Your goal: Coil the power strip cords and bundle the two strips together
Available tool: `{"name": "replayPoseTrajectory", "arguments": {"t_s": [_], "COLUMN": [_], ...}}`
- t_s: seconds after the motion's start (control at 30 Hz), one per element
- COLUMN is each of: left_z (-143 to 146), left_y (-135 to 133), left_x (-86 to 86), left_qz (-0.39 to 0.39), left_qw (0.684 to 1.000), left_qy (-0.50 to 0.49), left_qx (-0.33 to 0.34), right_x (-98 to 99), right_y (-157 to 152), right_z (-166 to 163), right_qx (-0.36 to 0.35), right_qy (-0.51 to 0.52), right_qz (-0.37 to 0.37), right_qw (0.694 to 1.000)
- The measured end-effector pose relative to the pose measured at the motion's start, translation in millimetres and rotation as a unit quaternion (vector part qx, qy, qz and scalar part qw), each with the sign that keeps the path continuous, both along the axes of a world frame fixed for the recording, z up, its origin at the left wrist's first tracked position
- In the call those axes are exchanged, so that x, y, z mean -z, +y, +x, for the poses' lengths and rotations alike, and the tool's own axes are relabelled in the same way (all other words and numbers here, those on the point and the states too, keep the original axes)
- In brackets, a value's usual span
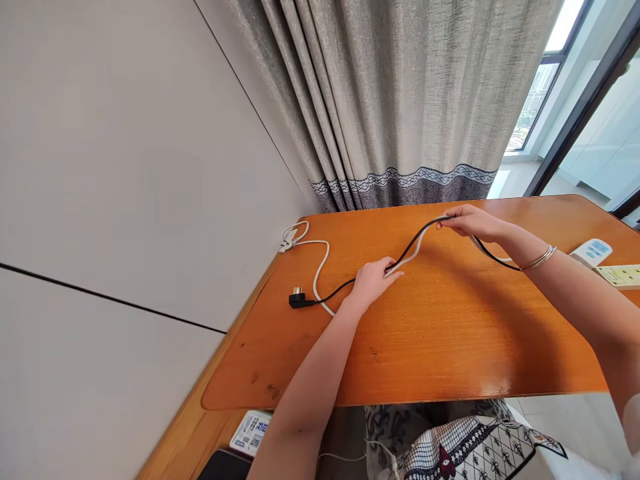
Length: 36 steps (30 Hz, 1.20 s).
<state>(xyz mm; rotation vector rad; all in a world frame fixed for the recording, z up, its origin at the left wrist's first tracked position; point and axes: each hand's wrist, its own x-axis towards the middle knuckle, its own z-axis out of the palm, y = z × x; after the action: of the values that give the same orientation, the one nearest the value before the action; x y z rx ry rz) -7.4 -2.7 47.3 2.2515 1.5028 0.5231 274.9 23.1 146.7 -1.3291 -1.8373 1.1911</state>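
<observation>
A black power cord (413, 241) and a white power cord (418, 245) run side by side between my two hands. Near the middle of the table, my left hand (371, 280) is closed around both cords. My right hand (473, 222), farther right and raised above the tabletop, pinches the pair, which bows upward between the hands. The black plug (298, 299) lies to the left with its metal prongs up. At the table's far left corner sits the white plug (289, 241), its cord curling back toward my left hand.
The orange wooden table (430, 347) borders a pale wall panel (125, 167) on the left. A curtain (410, 100) hangs behind it. On the right lie a white power strip (620, 275) and a white adapter block (593, 253). A small printed box (251, 432) sits below the near left edge.
</observation>
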Motion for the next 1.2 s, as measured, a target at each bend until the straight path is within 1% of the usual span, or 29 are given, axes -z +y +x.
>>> {"name": "replayPoseTrajectory", "arguments": {"t_s": [0.1,0.2,0.27,0.33,0.4,0.47,0.57,0.7,0.83,0.87,0.93,1.07,1.13,1.2], "left_z": [0,1,3,6,8,10,11,14,19,21,25,33,35,33], "left_y": [-3,-4,-3,-1,1,4,6,2,-10,-14,-22,-30,-29,-25], "left_x": [-2.6,-0.3,3.8,8.1,11.5,13.5,15.9,19.3,16.4,14.3,9.6,6.3,7.5,7.9], "left_qz": [0.056,0.086,0.056,0.003,-0.032,-0.047,-0.073,-0.096,-0.137,-0.151,-0.169,-0.204,-0.223,-0.225], "left_qw": [0.996,0.977,0.955,0.926,0.897,0.876,0.858,0.852,0.809,0.808,0.827,0.88,0.899,0.91], "left_qy": [-0.058,-0.187,-0.288,-0.377,-0.441,-0.477,-0.5,-0.497,-0.527,-0.518,-0.48,-0.382,-0.338,-0.311], "left_qx": [-0.039,-0.047,-0.036,-0.011,0.02,0.052,0.091,0.133,0.223,0.238,0.239,0.193,0.167,0.153], "right_x": [-41.9,-81.5,-106.3,-128.4,-145.8,-157.7,-167.8,-176.8,-184.9,-186.5,-188.6,-188.6,-188.3,-189.7], "right_y": [-4,-8,-12,-17,-22,-24,-24,-19,-14,-13,-12,-11,-10,-8], "right_z": [-22,-53,-75,-95,-112,-126,-139,-149,-153,-153,-152,-147,-143,-137], "right_qx": [-0.006,-0.002,0.004,0.026,0.051,0.066,0.074,0.064,0.062,0.068,0.079,0.104,0.113,0.122], "right_qy": [0.137,0.236,0.278,0.322,0.357,0.372,0.388,0.425,0.453,0.469,0.487,0.485,0.492,0.497], "right_qz": [0.0,0.033,0.053,0.071,0.084,0.096,0.12,0.133,0.145,0.15,0.133,0.086,0.098,0.106], "right_qw": [0.991,0.971,0.959,0.944,0.929,0.921,0.911,0.893,0.877,0.868,0.86,0.864,0.858,0.852]}}
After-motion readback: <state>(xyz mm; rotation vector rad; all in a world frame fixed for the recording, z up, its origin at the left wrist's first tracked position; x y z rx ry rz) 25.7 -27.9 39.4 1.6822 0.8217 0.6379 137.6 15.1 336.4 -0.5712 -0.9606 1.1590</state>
